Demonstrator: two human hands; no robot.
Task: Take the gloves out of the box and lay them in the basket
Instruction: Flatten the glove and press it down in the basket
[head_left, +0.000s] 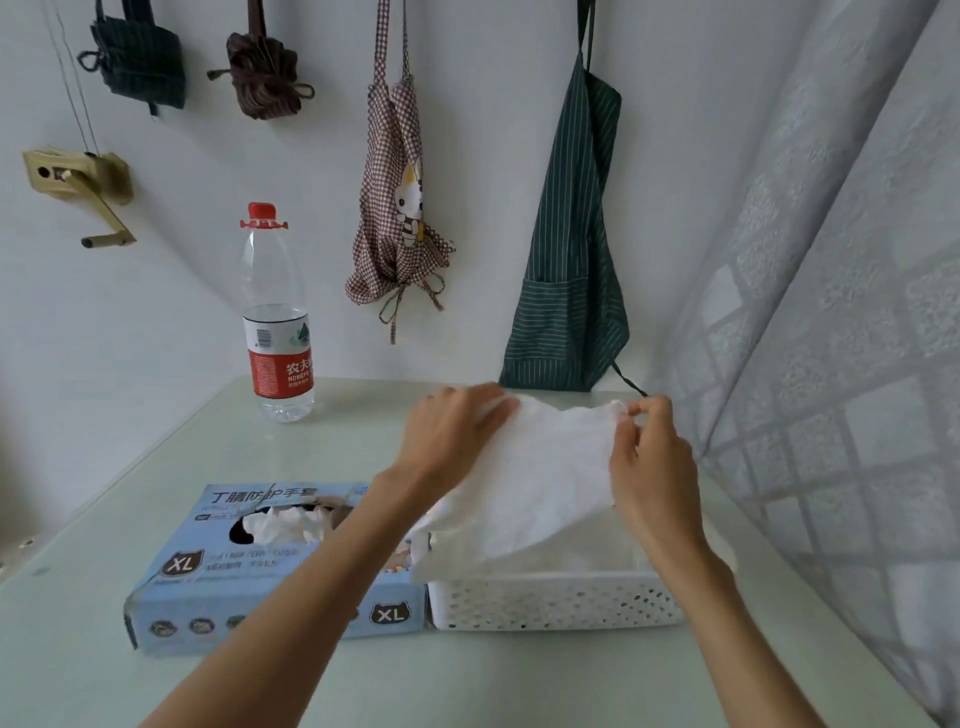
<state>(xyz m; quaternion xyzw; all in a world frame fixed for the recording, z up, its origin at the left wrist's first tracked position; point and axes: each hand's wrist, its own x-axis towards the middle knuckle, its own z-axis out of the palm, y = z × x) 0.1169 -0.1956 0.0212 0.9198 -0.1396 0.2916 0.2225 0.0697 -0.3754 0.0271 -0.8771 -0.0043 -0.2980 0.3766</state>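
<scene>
risk: glove snagging on basket rim

left hand (457, 431) and right hand (649, 457) each pinch an end of the thin white glove (540, 467), stretched above the white perforated plastic basket (556, 603). its trailing edge may drape outside. the blue cardboard glove box (249, 561) sits just left of the basket.

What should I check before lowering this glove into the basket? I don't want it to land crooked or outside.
1. Left hand grips the glove: ok.
2. Right hand pinches its other end: ok.
3. Glove held over the basket: ok.
4. Glove spread flat: not ok, wrinkled and sagging.
5. Room left in basket: cannot tell, glove hides it.
6. Box beside basket, more gloves showing: ok.
</scene>
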